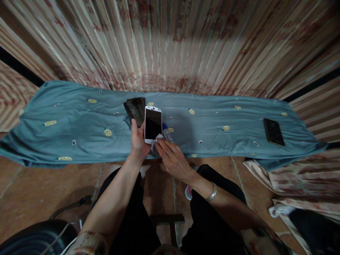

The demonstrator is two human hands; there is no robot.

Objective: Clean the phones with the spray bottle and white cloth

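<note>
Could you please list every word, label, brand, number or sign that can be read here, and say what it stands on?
No text can be read.
White phone in the left hand: dark screen, no readable marking.
Small bottle by the right hand: label too small and blurred.
Dark phone on the blue cloth: nothing legible.
Cloth and curtain patterns: motifs, not readable writing.

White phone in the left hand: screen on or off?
Off. The white phone, held in the left hand, shows a plain black screen with no picture or glow.
</note>
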